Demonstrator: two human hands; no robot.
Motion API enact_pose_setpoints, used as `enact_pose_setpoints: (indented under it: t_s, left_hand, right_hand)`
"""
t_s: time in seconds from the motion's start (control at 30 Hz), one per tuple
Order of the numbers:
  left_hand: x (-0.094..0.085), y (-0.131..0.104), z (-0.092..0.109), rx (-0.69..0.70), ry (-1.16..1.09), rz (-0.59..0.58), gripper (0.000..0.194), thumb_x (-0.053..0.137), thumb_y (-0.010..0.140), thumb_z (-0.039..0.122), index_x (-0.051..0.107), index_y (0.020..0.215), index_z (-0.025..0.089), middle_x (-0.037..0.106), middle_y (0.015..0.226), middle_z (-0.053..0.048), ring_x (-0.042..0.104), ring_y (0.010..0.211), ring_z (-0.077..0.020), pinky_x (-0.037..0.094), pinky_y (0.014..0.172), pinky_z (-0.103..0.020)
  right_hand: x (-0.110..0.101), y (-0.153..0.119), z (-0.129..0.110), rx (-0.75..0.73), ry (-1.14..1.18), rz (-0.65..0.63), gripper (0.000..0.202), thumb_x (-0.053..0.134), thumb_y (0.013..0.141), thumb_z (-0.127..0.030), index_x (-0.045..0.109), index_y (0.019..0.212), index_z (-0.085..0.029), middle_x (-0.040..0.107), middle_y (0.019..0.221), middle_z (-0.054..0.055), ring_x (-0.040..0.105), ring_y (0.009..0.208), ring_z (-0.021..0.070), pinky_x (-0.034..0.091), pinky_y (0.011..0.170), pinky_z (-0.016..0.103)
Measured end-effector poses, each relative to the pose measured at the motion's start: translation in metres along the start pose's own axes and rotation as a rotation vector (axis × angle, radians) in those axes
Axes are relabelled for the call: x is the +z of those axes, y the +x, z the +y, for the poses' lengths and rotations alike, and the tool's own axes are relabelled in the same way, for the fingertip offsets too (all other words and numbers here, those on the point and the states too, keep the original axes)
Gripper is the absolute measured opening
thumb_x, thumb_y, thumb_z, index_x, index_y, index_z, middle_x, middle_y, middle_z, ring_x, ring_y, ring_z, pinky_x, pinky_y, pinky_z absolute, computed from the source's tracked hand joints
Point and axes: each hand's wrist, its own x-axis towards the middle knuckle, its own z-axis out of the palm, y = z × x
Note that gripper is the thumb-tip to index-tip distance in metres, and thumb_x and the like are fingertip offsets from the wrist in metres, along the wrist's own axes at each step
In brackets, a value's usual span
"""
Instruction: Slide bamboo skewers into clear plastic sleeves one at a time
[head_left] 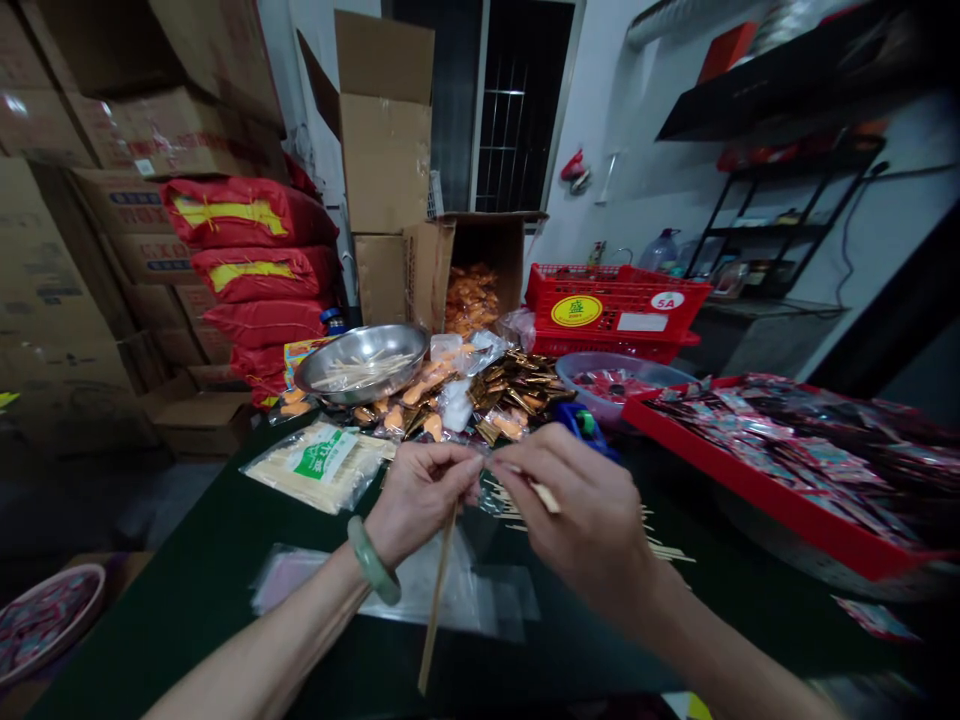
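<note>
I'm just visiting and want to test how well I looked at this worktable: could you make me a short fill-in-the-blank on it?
1. The left hand pinches a long wooden ____ that hangs down over the table.
2. On the left wrist sits a pale ____ bangle.
3. The metal bowl holds wooden ____.
4. The tray of wrapped sweets at the right is ____.

Missing words: stick; green; sticks; red
</note>
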Motion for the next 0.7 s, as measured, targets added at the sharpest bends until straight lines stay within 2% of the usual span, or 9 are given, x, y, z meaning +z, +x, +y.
enact_pose_setpoints:
  t_s: [0.07,0.2,0.37,0.47,0.57,0.63,0.7]
  left_hand:
    - [0.002,-0.003,0.004,0.040,0.065,-0.039,0.024,0.051,0.077,0.027,0.057,0.063,0.010,0.049,0.054,0.001,0.041,0.050,-0.0075,0.034,0.048,-0.018]
    - [0.003,-0.009,0.011,0.171,0.288,-0.147,0.021,0.043,0.080,0.019,0.055,0.066,0.010,0.048,0.059,0.001,0.041,0.056,-0.0085,0.035,0.054,-0.019]
    - [0.010,-0.013,0.012,0.289,0.623,-0.155,0.020,0.042,0.079,0.012,0.051,0.060,0.012,0.046,0.058,0.001,0.039,0.056,-0.0092,0.031,0.054,-0.020]
    - [0.016,-0.016,0.011,0.323,0.693,-0.185,0.023,0.043,0.077,0.010,0.051,0.056,0.012,0.047,0.055,0.001,0.040,0.053,-0.0085,0.030,0.052,-0.020]
    - [0.016,-0.018,0.011,0.303,0.600,-0.237,0.023,0.046,0.077,0.012,0.057,0.057,0.012,0.052,0.054,0.000,0.044,0.052,-0.0084,0.032,0.052,-0.019]
    - [0.010,-0.019,0.011,0.226,0.458,-0.210,0.021,0.049,0.077,0.017,0.061,0.061,0.011,0.055,0.054,-0.001,0.047,0.052,-0.0090,0.035,0.052,-0.019]
    - [0.000,-0.019,0.011,0.095,0.252,-0.124,0.019,0.053,0.076,0.023,0.063,0.065,0.011,0.059,0.056,-0.002,0.050,0.053,-0.0100,0.039,0.051,-0.020]
  right_hand:
    - [0.001,-0.003,-0.004,-0.066,-0.060,-0.046,0.020,0.043,0.084,-0.011,0.059,0.073,-0.014,0.054,0.065,0.005,0.052,0.063,0.0134,0.043,0.059,0.025]
    - [0.004,-0.011,-0.002,-0.107,-0.166,-0.075,0.024,0.042,0.083,-0.009,0.059,0.068,-0.013,0.053,0.062,0.006,0.053,0.066,0.0162,0.041,0.057,0.026]
    - [0.005,-0.021,-0.004,-0.175,-0.293,-0.066,0.026,0.040,0.081,-0.008,0.056,0.062,-0.014,0.052,0.057,0.005,0.051,0.059,0.0156,0.037,0.051,0.025]
    - [0.004,-0.022,-0.001,-0.131,-0.293,-0.030,0.023,0.041,0.079,-0.008,0.055,0.062,-0.015,0.052,0.056,0.003,0.049,0.054,0.0140,0.035,0.049,0.025]
    - [-0.013,-0.026,0.015,0.057,-0.214,0.025,0.019,0.043,0.078,-0.014,0.053,0.063,-0.017,0.050,0.054,0.001,0.048,0.051,0.0127,0.037,0.049,0.024]
    - [-0.037,-0.040,0.027,0.300,-0.130,0.054,0.016,0.047,0.077,-0.021,0.053,0.062,-0.019,0.048,0.052,0.000,0.045,0.045,0.0117,0.036,0.045,0.024]
    - [-0.064,-0.066,0.033,0.600,0.007,-0.005,0.017,0.051,0.075,-0.032,0.054,0.061,-0.021,0.050,0.052,0.002,0.045,0.044,0.0129,0.034,0.040,0.024]
